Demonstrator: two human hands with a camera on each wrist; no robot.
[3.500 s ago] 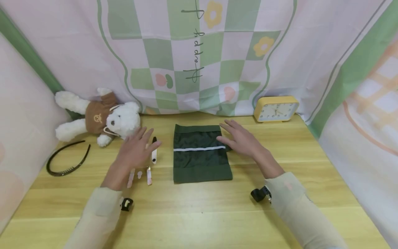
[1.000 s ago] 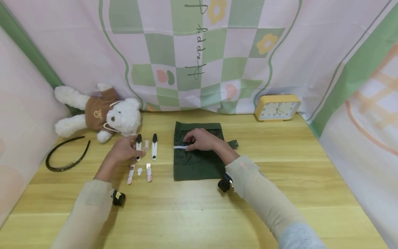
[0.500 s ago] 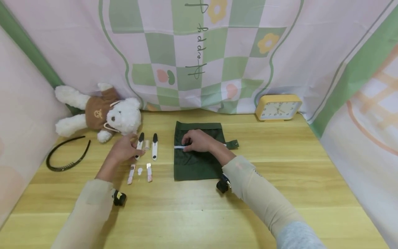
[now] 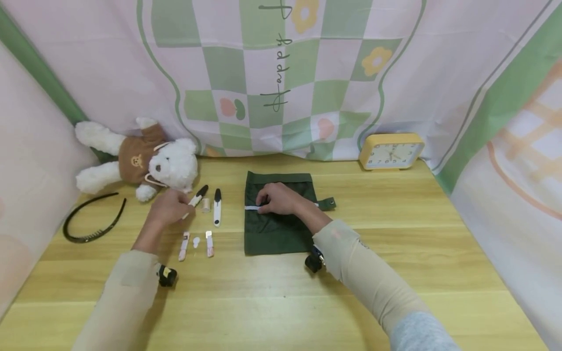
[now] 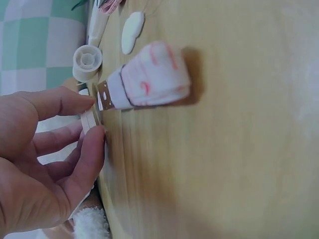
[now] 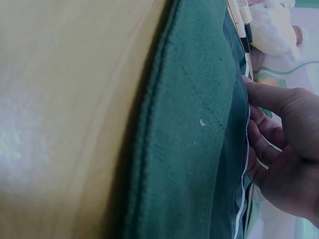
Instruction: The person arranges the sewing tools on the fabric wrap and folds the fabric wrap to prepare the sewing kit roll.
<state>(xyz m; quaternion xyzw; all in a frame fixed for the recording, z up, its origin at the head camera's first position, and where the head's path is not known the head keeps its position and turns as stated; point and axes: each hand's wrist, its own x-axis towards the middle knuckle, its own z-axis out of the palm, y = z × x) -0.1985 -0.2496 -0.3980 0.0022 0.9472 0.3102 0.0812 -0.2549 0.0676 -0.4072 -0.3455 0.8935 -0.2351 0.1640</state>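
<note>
In the head view my left hand (image 4: 169, 208) pinches slim white snips with a black tip (image 4: 198, 196), tilted to the right. The left wrist view has thumb and fingertips on their white body (image 5: 88, 118). An identical pair (image 4: 217, 207) lies to the right, past a small thread spool (image 4: 206, 205). My right hand (image 4: 281, 198) is over an open dark green fabric case (image 4: 281, 243). Its thumb and fingers pinch the white elastic band (image 4: 251, 208) across the middle. The right wrist view shows the band (image 6: 245, 179) lifted slightly off the cloth.
Two pink-and-white pieces with metal ends (image 4: 209, 243) and a small white needle threader (image 4: 196, 242) lie nearer me. A black headband (image 4: 94, 239) and a white plush bear (image 4: 175, 163) are at left. A yellow clock (image 4: 392, 151) stands at back right.
Both hands came down from hovering; the right took hold of the elastic band. The left hand gripped the left snips, and over the last second tilted their black tip to the right.
</note>
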